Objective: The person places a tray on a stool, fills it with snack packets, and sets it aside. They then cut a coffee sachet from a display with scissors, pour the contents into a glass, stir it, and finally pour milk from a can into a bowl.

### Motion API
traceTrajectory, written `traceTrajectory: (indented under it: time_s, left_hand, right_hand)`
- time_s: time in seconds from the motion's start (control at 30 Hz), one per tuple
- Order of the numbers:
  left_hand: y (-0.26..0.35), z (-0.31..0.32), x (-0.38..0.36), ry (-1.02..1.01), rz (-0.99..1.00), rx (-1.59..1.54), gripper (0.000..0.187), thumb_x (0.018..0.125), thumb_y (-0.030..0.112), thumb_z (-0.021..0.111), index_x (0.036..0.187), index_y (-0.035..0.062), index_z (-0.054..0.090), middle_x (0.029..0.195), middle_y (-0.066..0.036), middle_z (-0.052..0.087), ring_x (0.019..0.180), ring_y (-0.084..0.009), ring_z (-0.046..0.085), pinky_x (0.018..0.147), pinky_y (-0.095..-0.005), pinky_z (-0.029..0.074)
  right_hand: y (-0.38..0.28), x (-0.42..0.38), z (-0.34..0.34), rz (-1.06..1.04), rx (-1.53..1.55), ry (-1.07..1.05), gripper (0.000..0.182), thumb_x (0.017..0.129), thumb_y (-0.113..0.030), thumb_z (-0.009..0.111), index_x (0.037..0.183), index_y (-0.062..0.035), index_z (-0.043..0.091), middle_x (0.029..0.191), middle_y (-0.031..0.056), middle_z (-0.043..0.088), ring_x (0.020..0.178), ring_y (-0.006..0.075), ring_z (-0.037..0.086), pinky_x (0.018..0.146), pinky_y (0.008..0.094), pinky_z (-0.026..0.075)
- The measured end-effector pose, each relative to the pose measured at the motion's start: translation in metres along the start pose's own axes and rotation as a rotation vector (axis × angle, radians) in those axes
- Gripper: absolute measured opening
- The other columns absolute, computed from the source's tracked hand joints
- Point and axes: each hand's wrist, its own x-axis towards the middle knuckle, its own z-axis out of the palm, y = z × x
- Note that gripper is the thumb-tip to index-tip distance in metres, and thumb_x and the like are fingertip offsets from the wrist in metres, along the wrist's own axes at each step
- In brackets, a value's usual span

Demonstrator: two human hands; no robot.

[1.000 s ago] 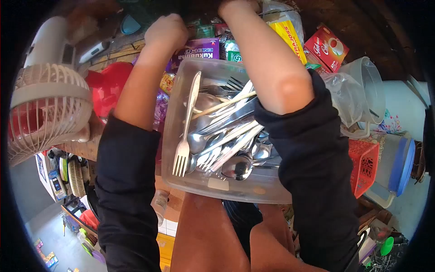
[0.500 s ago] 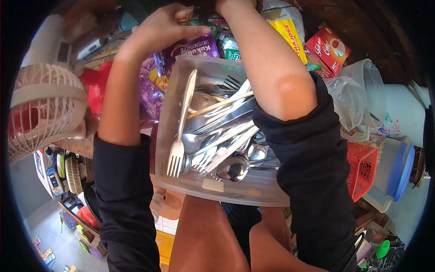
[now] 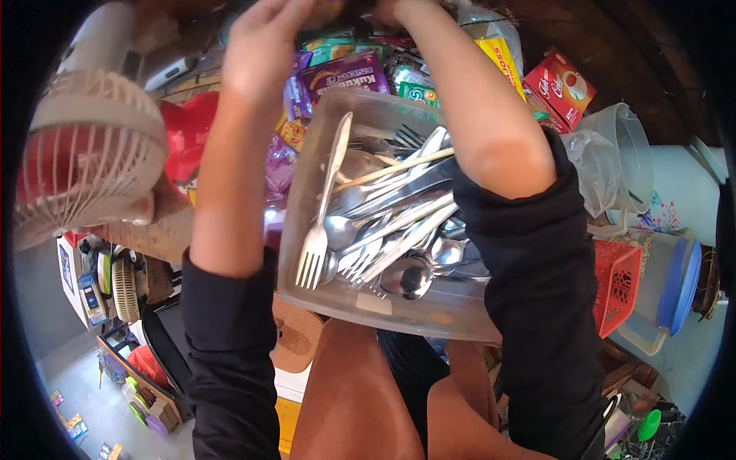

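Note:
My left hand (image 3: 270, 21) is raised at the top edge, its fingers blurred and partly cut off; whether it holds anything cannot be made out. Dark shade and the frame edge hide most of my right hand (image 3: 395, 11). Below both forearms, a translucent plastic tub (image 3: 460, 326) sits above my thighs, full of spoons, forks and knives. A fork (image 3: 331, 195) lies along its left side, tines toward me. Among the jumbled cutlery are a spoon (image 3: 406, 277) and a thin pale stick (image 3: 395, 169). Neither hand touches the tub.
Beyond the tub are a purple snack packet (image 3: 345, 75), a yellow packet (image 3: 502, 65) and a red box (image 3: 560, 90). A fan (image 3: 92, 161) and a red object (image 3: 188, 130) stand left. A red basket (image 3: 617, 284) and a blue-lidded container (image 3: 678, 287) are right.
My left hand has moved up, its fingers now blurred near the top edge. Both forearms and the tub sit slightly further right in view.

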Motion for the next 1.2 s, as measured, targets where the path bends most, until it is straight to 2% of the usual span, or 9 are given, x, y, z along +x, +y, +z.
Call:
traceTrajectory:
  time_s: [0.17,0.23,0.37,0.57,0.6,0.63,0.7,0.87,1.2]
  left_hand:
    - [0.049,0.013,-0.047,-0.215,0.166,0.059,0.026,0.087,0.017,0.053,0.108,0.0052,0.063,0.105,-0.008,0.061,0.119,-0.0230,0.041,0.092,-0.0377,0.038]
    - [0.063,0.002,-0.065,-0.268,0.450,0.203,0.022,0.082,0.011,0.054,0.100,0.0048,0.065,0.102,-0.011,0.060,0.110,-0.0276,0.049,0.088,-0.0370,0.041]
    - [0.053,-0.027,-0.118,-0.289,0.443,0.170,0.039,0.066,-0.008,0.059,0.096,0.0137,0.070,0.112,-0.011,0.054,0.092,-0.0186,0.057,0.077,-0.0294,0.048]
    - [0.059,-0.127,-0.277,-0.060,0.471,0.319,0.017,0.080,0.014,0.061,0.093,0.0048,0.067,0.088,-0.006,0.059,0.072,-0.0170,0.055,0.062,-0.0269,0.044]
    - [0.059,-0.143,-0.309,0.055,0.337,0.283,0.018,0.083,0.017,0.059,0.094,0.0036,0.066,0.086,-0.006,0.059,0.072,-0.0167,0.054,0.063,-0.0265,0.043]
    - [0.055,-0.157,-0.341,0.163,0.212,0.239,0.021,0.086,0.020,0.057,0.094,0.0023,0.064,0.083,-0.007,0.058,0.072,-0.0164,0.053,0.064,-0.0261,0.042]
    - [0.046,-0.190,-0.402,0.432,-0.058,0.427,0.022,0.089,0.020,0.053,0.098,0.0016,0.061,0.084,-0.006,0.057,0.078,-0.0129,0.052,0.069,-0.0241,0.041]
    - [0.008,-0.242,-0.497,0.967,-0.470,0.182,0.021,0.090,0.017,0.052,0.099,0.0009,0.061,0.090,-0.004,0.059,0.086,-0.0102,0.053,0.076,-0.0242,0.043]
    - [-0.017,-0.237,-0.542,0.666,-0.618,0.347,0.013,0.078,0.008,0.064,0.089,0.0005,0.064,0.084,-0.008,0.062,0.077,-0.0147,0.061,0.066,-0.0251,0.047]
  right_hand:
    - [0.002,-0.031,-0.021,-0.156,0.057,0.128,0.036,0.072,-0.032,0.067,0.100,-0.0098,0.065,0.110,0.0089,0.060,0.101,0.0261,0.058,0.086,0.0351,0.047]
    - [0.004,-0.024,-0.010,-0.212,0.305,0.561,0.035,0.071,-0.035,0.064,0.093,-0.0073,0.066,0.100,0.0131,0.063,0.092,0.0303,0.061,0.081,0.0366,0.048]
    - [-0.029,-0.113,-0.050,-0.145,0.307,0.546,0.029,0.068,-0.029,0.063,0.075,-0.0007,0.065,0.079,0.0205,0.063,0.074,0.0347,0.062,0.067,0.0398,0.049]
    - [-0.064,-0.286,-0.054,-0.373,0.911,0.242,0.029,0.076,-0.017,0.061,0.099,0.0013,0.058,0.092,0.0155,0.061,0.084,0.0259,0.059,0.076,0.0328,0.046]
    - [-0.075,-0.313,-0.053,-0.174,0.816,0.315,0.042,0.079,-0.019,0.064,0.112,0.0042,0.052,0.103,0.0105,0.059,0.094,0.0165,0.057,0.082,0.0255,0.044]
    - [-0.092,-0.342,-0.048,-0.306,0.832,0.328,0.019,0.073,-0.012,0.066,0.077,-0.0010,0.052,0.083,0.0075,0.059,0.069,0.0136,0.056,0.067,0.0267,0.047]
    - [-0.117,-0.383,-0.032,-0.511,0.796,0.118,0.031,0.070,-0.011,0.068,0.067,-0.0071,0.038,0.085,0.0094,0.059,0.069,0.0128,0.052,0.065,0.0235,0.042]
    - [-0.175,-0.409,0.075,-0.492,1.069,-0.327,0.022,0.075,-0.010,0.065,0.070,-0.0019,0.045,0.083,0.0100,0.057,0.077,0.0140,0.053,0.067,0.0258,0.042]
    - [-0.285,-0.519,0.239,-0.093,1.150,-0.396,0.024,0.076,-0.015,0.067,0.068,-0.0004,0.050,0.075,0.0100,0.054,0.059,0.0158,0.052,0.055,0.0287,0.042]
